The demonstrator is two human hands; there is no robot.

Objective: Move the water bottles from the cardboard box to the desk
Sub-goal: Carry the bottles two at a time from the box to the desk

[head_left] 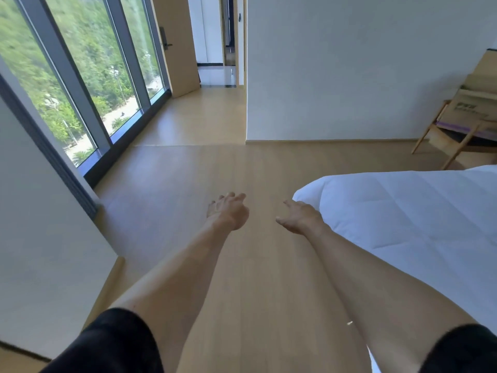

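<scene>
Both my arms reach forward over the wooden floor. My left hand (228,211) hangs with loosely spread fingers and holds nothing. My right hand (300,216) is also relaxed and empty, close to the corner of the bed. A cardboard box (473,107) sits on a wooden chair (446,141) at the far right, partly cut off by the frame edge. No water bottles and no desk are in view.
A bed with a white quilt (408,211) fills the right side. Tall windows (80,84) run along the left wall. A white partition wall (349,71) stands ahead, with a hallway and an open wooden door (177,44) to its left.
</scene>
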